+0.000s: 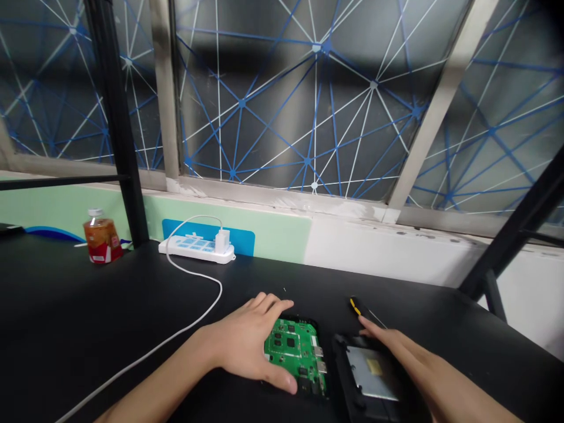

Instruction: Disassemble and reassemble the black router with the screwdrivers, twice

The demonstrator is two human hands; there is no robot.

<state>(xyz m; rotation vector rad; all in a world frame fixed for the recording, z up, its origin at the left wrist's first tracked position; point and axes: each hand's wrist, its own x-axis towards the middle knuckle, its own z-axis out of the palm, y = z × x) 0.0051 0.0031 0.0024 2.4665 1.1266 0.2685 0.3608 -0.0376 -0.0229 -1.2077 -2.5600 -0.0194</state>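
Note:
My left hand [247,338] is spread over the left side of a green circuit board [288,346], which sits in a black case. Its thumb reaches across the near part of the board, and its fingers stretch past the far edge. To the right is a black cover [343,376], inner side up, with a silver metal plate [372,382] and a small yellowish pad on it. My right hand [403,346] grips the cover's right side; its thumb is hidden. Just beyond its fingertips lies a screwdriver [356,306] with a black and yellow handle.
A white power strip [198,248] with a plugged-in charger [222,241] stands by the wall. Its white cable [194,323] runs over the black table at left. Further left is a bottle of amber drink [102,238]. Black metal posts [115,117] rise at both sides.

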